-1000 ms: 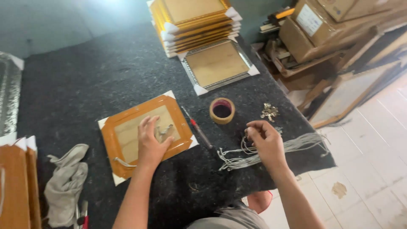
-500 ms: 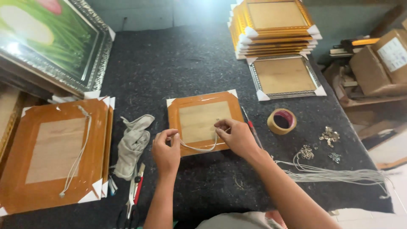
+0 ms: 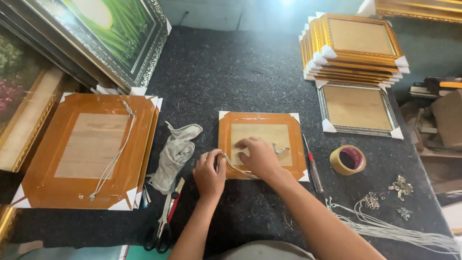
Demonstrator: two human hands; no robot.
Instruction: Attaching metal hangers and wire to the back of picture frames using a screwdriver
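Observation:
A small picture frame [image 3: 262, 125] lies face down in front of me, its back sealed with brown tape and white corner guards. My left hand [image 3: 209, 172] pinches a white cord [image 3: 233, 166] at the frame's left edge. My right hand [image 3: 260, 156] presses down on the frame's back panel, over the cord. A small metal hanger [image 3: 280, 149] sits on the back, just right of my right hand.
A larger taped frame [image 3: 86, 149] with a cord lies at left, a grey glove [image 3: 175, 151] and scissors [image 3: 161, 231] beside it. Right of the small frame are a screwdriver [image 3: 313, 166], a tape roll [image 3: 347, 160], metal hooks [image 3: 399, 185] and loose cords [image 3: 394, 228]. Stacked gold frames [image 3: 353, 45] stand at the back.
My view has shifted left from the cord pile to the small frame. My right hand carried a cord over to it, and both hands now work at its left side.

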